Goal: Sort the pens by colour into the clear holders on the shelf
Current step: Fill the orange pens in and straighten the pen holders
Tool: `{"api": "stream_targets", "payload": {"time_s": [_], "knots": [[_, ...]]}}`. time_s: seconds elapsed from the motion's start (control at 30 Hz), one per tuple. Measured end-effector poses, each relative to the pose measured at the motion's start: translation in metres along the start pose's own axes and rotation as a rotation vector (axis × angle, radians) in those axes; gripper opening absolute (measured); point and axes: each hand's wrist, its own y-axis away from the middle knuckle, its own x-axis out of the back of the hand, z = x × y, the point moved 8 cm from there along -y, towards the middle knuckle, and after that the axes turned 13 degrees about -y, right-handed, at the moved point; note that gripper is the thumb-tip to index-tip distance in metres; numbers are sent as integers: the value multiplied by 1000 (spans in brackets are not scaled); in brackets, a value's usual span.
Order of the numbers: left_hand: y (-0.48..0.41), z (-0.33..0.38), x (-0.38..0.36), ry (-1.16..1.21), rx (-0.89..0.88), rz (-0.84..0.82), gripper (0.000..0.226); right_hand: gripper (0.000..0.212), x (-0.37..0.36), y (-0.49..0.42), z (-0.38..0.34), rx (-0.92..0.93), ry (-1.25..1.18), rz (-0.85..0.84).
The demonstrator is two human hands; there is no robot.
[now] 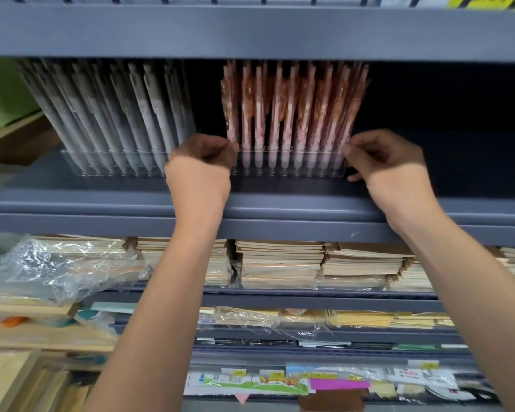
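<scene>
On the grey shelf (280, 203) stand two clear holders. The left holder (101, 163) is packed with several grey pens (125, 114) that lean to the left. The right holder (289, 165) carries several pink pens (289, 105) standing upright. My left hand (202, 162) grips the left end of the pink holder with curled fingers. My right hand (390, 162) pinches its right end, thumb at the front corner. Both forearms reach up from below.
An upper shelf edge (250, 34) hangs close above the pen tops. The shelf is dark and bare to the right of the pink holder. Below lie stacks of notebooks (280, 263), crumpled plastic wrap (60, 266) and lower shelves with stationery and price tags.
</scene>
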Motion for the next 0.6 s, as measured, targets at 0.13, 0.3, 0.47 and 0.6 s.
{"api": "stream_targets", "payload": {"time_s": [0.13,0.3,0.47,0.6], "knots": [[-1,0,0,20,5,-3,11,17,0,0,0,-7,-2,0],[2,2,2,-11,-6,14,15,17,0,1,0,-8,-1,0],[16,13,14,-138,-83,124,14,17,1,1,0,-9,-14,4],[24,26,6,-282,-175,142,14,17,1,0,0,-9,-21,3]]}}
